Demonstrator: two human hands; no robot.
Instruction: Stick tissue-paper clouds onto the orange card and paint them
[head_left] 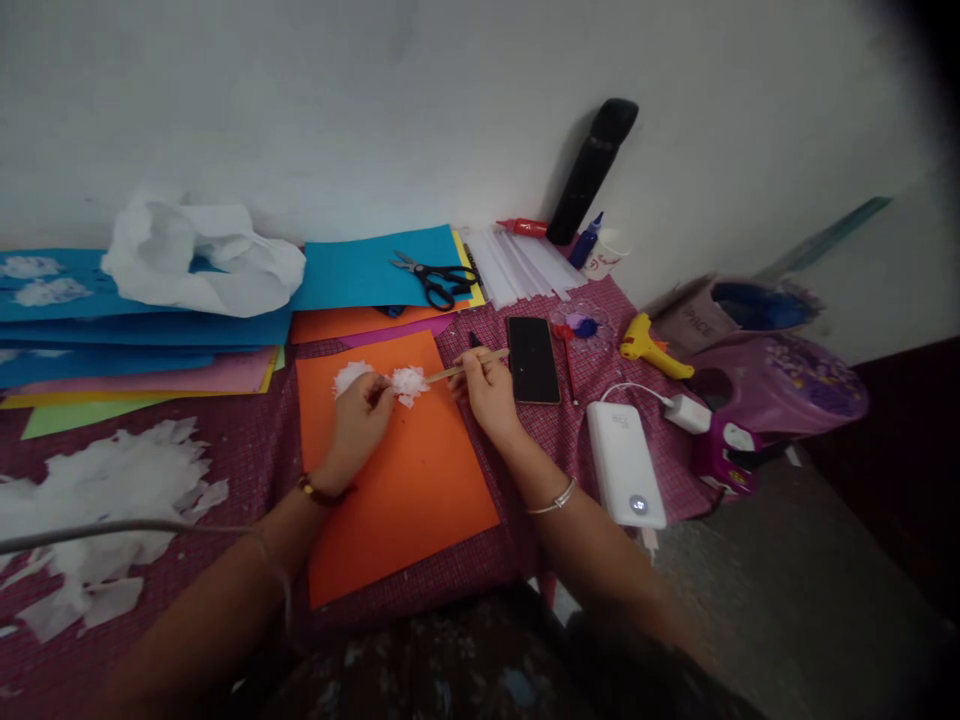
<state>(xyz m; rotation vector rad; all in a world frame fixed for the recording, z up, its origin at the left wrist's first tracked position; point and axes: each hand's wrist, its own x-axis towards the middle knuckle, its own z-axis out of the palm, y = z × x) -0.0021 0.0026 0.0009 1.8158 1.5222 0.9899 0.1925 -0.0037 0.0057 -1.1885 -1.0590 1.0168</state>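
Observation:
An orange paper sheet (409, 480) lies flat in front of me with two white clumps of torn tissue paper near its top edge. My left hand (358, 420) covers part of the left clump (351, 376). Its fingers are pinched at the left edge of the right clump (409, 384), on a bit of tissue paper. In my right hand (486, 388) is a flat wooden stick (457, 370), gripped between thumb and fingers. The stick's tip points left and reaches the right clump.
Torn tissue paper (120, 480) lies at left. Behind are coloured sheets, crumpled white paper (202, 255) and scissors (435, 278). At right are a phone (534, 360), a thin red stick (571, 372), a yellow glue gun (654, 347) and a white power bank (626, 465). A cable (150, 524) crosses the left foreground.

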